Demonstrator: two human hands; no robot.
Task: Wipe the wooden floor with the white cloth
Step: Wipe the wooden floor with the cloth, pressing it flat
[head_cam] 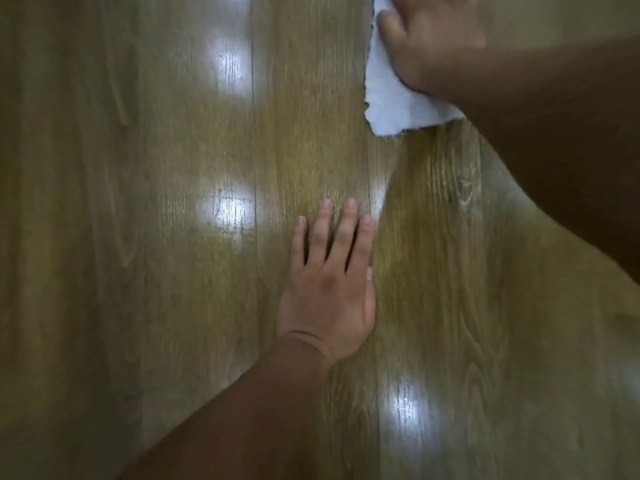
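Observation:
The wooden floor [173, 271] fills the view, with long planks running away from me. A white cloth [388, 102] with a ragged edge lies flat on it at the top right. My right hand [433, 39] presses down on top of the cloth, its fingertips cut off by the top edge of the view. My left hand [329, 271] rests palm down on the bare floor in the middle, fingers slightly spread and holding nothing.
Bright reflections of lights show on the planks at the upper middle [228, 64], at the centre [228, 213] and at the lower right [405, 407]. My right forearm [571, 150] crosses the upper right corner.

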